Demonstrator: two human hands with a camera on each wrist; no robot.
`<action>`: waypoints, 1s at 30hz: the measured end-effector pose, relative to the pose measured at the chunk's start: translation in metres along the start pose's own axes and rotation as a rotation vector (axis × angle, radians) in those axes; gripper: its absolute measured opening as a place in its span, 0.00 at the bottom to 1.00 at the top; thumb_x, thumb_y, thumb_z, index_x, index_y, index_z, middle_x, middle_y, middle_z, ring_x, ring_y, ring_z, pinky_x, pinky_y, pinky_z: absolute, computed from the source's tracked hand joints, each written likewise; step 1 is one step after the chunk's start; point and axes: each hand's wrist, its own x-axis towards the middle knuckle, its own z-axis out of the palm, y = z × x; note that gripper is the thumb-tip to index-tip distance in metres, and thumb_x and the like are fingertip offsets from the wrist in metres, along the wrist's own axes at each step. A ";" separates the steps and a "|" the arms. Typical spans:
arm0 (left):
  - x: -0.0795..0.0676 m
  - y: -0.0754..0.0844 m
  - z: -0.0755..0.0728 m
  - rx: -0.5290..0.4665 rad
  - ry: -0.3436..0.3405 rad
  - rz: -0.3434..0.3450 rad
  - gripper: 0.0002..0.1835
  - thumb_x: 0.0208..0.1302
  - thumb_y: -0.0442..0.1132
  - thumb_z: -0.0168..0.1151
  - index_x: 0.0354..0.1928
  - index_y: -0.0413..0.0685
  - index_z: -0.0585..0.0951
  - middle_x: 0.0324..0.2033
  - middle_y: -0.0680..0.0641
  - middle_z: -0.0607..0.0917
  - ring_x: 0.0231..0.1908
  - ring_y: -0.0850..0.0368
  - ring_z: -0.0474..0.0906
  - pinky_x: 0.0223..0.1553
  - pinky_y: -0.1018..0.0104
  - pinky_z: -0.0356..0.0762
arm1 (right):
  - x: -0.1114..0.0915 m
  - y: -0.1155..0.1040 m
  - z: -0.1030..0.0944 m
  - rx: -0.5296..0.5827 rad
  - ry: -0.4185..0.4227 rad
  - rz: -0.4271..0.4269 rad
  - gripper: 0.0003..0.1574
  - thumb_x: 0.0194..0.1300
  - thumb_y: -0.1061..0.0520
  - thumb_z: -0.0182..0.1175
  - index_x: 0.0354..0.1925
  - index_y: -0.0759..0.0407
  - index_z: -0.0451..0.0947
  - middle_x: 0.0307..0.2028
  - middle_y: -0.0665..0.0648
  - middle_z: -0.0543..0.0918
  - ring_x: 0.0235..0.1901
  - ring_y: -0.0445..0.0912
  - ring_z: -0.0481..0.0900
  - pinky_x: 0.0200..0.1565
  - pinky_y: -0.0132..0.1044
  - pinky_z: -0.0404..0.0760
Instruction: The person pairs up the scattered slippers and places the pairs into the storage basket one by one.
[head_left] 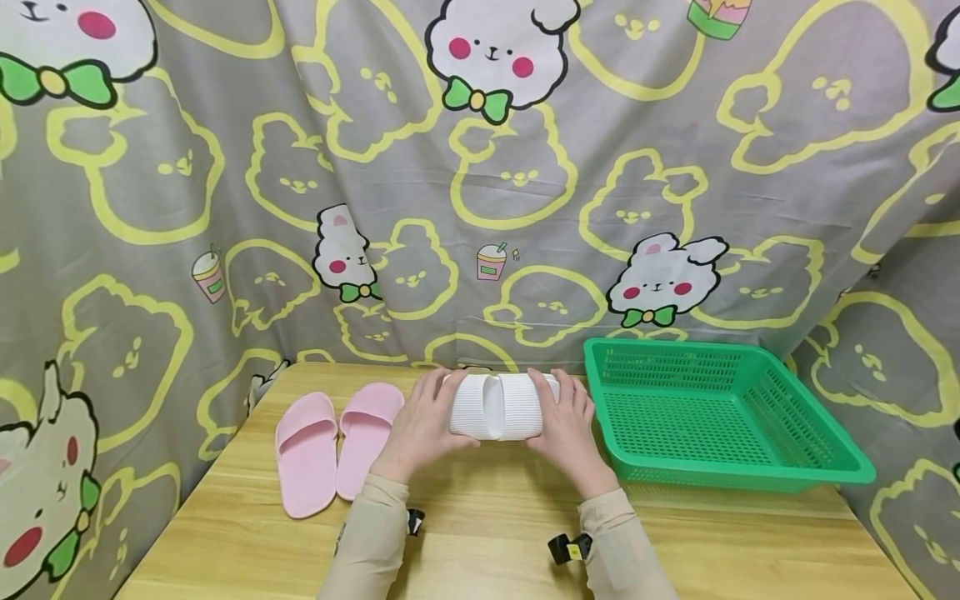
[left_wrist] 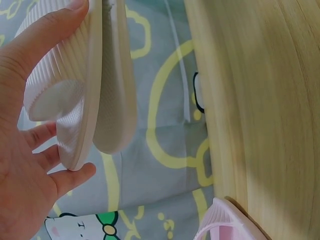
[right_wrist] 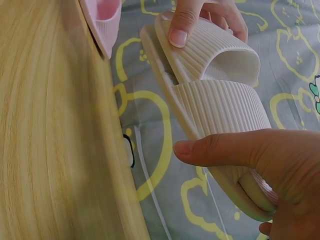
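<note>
White slippers (head_left: pixel 507 408), held in my left hand (head_left: pixel 425 421) and right hand (head_left: pixel 567 423), could slide apart if either grip loosens.

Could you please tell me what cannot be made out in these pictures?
- Head view: part of the flat pink slipper with a wide strap, hidden by the left hand.
- Left wrist view: the upper ends of the ribbed white slippers, cut off by the top edge.
- Right wrist view: most of the right hand's fingers, hidden behind a white slipper.
</note>
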 end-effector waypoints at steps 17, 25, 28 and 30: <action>0.001 0.002 0.000 0.008 0.023 0.018 0.61 0.26 0.60 0.84 0.68 0.53 0.65 0.58 0.39 0.71 0.57 0.42 0.71 0.48 0.46 0.81 | 0.000 -0.001 0.000 -0.025 0.023 -0.017 0.71 0.27 0.56 0.84 0.69 0.45 0.59 0.65 0.67 0.60 0.64 0.65 0.54 0.61 0.63 0.55; 0.001 0.002 0.000 0.005 0.031 0.025 0.61 0.25 0.60 0.84 0.68 0.51 0.66 0.57 0.39 0.71 0.57 0.42 0.71 0.48 0.46 0.81 | 0.000 -0.001 0.002 -0.044 0.023 -0.023 0.71 0.27 0.55 0.84 0.69 0.45 0.59 0.64 0.67 0.60 0.63 0.65 0.55 0.61 0.63 0.56; 0.001 0.002 0.001 0.004 0.026 0.020 0.61 0.26 0.60 0.83 0.68 0.52 0.66 0.58 0.40 0.71 0.57 0.42 0.71 0.48 0.46 0.81 | 0.000 -0.001 0.002 -0.042 0.018 -0.023 0.71 0.27 0.55 0.84 0.69 0.45 0.59 0.64 0.67 0.60 0.63 0.65 0.55 0.61 0.63 0.56; 0.000 0.002 0.001 -0.002 0.022 0.014 0.61 0.26 0.60 0.83 0.68 0.52 0.66 0.58 0.39 0.71 0.57 0.42 0.71 0.48 0.46 0.81 | 0.000 0.000 0.002 -0.038 0.011 -0.021 0.71 0.27 0.54 0.84 0.70 0.45 0.59 0.64 0.67 0.60 0.63 0.65 0.55 0.61 0.63 0.56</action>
